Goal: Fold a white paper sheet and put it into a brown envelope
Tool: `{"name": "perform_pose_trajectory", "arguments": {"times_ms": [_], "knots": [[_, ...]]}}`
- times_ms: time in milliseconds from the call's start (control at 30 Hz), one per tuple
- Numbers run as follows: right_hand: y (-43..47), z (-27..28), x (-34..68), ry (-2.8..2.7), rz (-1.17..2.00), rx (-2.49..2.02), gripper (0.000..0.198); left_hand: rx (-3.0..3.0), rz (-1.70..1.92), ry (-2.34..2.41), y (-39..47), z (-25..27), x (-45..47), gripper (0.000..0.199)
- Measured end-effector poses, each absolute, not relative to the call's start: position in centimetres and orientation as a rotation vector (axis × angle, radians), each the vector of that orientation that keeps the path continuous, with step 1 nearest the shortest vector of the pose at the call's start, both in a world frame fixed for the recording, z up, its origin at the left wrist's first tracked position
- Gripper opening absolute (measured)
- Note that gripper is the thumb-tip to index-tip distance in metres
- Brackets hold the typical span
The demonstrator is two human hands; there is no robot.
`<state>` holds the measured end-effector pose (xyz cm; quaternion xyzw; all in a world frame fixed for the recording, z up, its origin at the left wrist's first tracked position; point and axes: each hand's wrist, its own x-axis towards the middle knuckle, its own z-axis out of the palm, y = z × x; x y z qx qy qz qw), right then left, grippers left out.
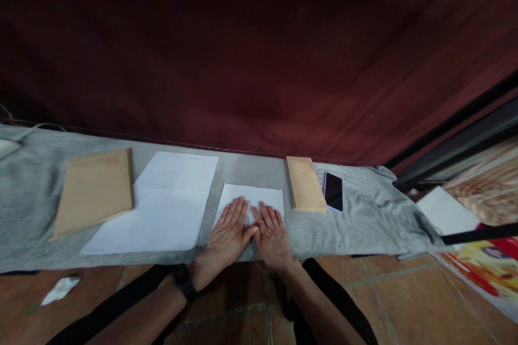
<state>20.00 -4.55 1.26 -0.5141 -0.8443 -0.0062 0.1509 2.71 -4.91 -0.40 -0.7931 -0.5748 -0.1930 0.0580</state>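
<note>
Both palms lie flat on a small white sheet of paper (253,192), which looks folded, near the front edge of the cloth-covered table. My left hand (230,229), with a black watch (184,282) on its wrist, rests on the left part of the sheet, fingers stretched out. My right hand (271,234) presses on the right part, fingers slightly apart. The thumbs almost touch at the front. To the left are larger white sheets (162,221) with a crease across them. A narrow stack of brown envelopes (305,186) lies to the right.
A thick brown paper packet (95,186) overlaps the white sheets at the left. Beyond the envelopes lies a phone (334,192). The grey cloth (376,210) is wrinkled at the right. A dark red curtain (259,64) hangs behind, and a white scrap (60,290) is on the tiled floor.
</note>
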Motion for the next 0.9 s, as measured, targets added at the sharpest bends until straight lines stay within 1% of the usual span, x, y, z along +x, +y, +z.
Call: {"name": "perform_pose_trajectory", "arguments": {"times_ms": [533, 767, 900], "knots": [[-4.6, 1.2, 24.9, -2.388, -0.076, -1.559, 0.052, -2.244, -0.408, -2.015, -5.5, 0.4, 0.2, 0.066], [-4.9, 1.1, 26.0, -2.346, -0.025, -1.586, 0.050, -2.213, -0.364, -2.055, -5.8, 1.2, -0.4, 0.063], [-4.3, 2.2, 25.6, -2.235, 0.053, -1.572, 0.050, -2.215, -0.425, -2.000, -5.8, 2.4, 0.6, 0.061]]}}
